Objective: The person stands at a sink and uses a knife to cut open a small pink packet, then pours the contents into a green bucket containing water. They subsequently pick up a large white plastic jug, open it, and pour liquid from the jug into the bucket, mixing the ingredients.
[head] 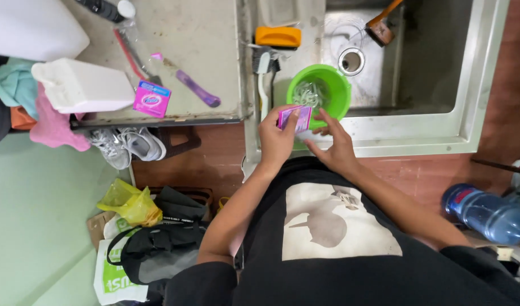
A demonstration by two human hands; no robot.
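My left hand [276, 139] grips a small pink-purple sachet [294, 117] above the front rim of the steel sink [418, 127]. My right hand [334, 143] touches the sachet's right edge with its fingertips. Just beyond the sachet, a green plastic bowl [334, 85] sits in the sink with water and something pale and tangled inside.
On the worn counter [203, 34] to the left lie a pink box [151, 98], a purple toothbrush [196, 88], a white container [81, 86] and an orange sponge [278, 36]. A brush [381, 25] rests by the drain [351, 60]. Shoes [126, 145], bags [152, 243] and a blue water jug [486, 214] crowd the floor.
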